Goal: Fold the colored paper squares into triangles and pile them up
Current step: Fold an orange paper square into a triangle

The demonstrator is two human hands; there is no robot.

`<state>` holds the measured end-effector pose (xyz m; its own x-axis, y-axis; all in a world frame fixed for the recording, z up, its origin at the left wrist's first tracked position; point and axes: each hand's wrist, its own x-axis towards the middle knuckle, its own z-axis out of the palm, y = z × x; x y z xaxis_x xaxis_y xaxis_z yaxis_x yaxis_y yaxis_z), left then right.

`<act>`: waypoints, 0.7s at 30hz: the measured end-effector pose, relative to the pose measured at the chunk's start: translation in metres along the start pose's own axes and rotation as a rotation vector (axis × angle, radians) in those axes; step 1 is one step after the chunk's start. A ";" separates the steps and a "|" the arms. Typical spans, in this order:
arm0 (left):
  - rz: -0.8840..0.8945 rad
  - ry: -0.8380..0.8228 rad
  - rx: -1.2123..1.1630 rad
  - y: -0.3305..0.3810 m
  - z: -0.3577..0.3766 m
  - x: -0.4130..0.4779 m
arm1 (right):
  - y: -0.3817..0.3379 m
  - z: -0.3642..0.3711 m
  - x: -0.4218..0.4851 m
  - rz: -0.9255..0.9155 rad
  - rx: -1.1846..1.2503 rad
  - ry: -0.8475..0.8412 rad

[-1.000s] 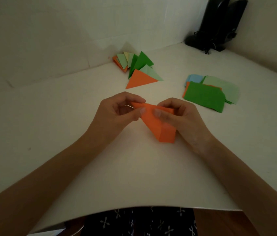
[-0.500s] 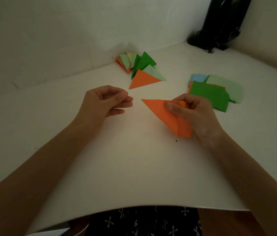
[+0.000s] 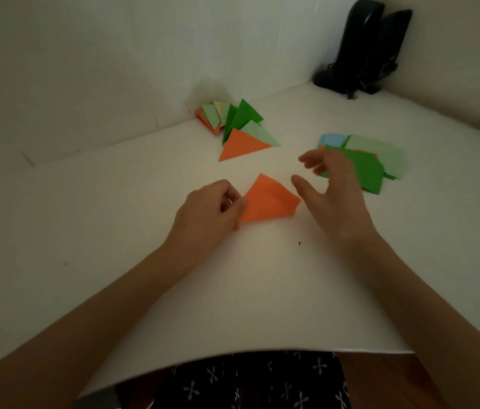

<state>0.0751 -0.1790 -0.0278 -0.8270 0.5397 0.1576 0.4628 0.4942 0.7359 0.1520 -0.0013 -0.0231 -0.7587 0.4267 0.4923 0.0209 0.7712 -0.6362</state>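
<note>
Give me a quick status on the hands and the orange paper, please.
Left hand pinches orange paper by its corner. Right hand open, beside it. Nothing blocks the triangle pile.

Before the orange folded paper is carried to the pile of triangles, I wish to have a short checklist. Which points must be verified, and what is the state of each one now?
1. The left hand holds the orange folded paper at its left corner: ok.
2. The right hand is free, fingers spread, holding nothing: ok.
3. The fold is pressed flat into a clean triangle: cannot tell; the right edge looks thick.
4. The table between the paper and the pile of triangles is bare: ok.
5. The stack of unfolded squares has sheets left for the next fold: ok.
</note>
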 end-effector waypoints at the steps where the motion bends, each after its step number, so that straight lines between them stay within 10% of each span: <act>1: -0.019 0.018 -0.003 0.002 0.001 0.000 | -0.002 0.000 -0.002 -0.026 -0.038 0.016; 6: -0.029 0.054 0.276 0.007 0.007 -0.004 | -0.014 0.023 -0.017 -0.019 -0.501 -0.318; 14: 0.431 0.046 0.536 -0.010 0.000 -0.001 | -0.008 0.018 -0.007 0.023 -0.433 -0.417; 21: 0.443 0.057 0.546 -0.011 0.000 0.000 | 0.032 -0.011 0.003 -0.046 -0.332 -0.386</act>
<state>0.0706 -0.1843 -0.0358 -0.5319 0.7403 0.4111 0.8417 0.5156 0.1607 0.1570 0.0300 -0.0356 -0.9477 0.2312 0.2201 0.1397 0.9203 -0.3653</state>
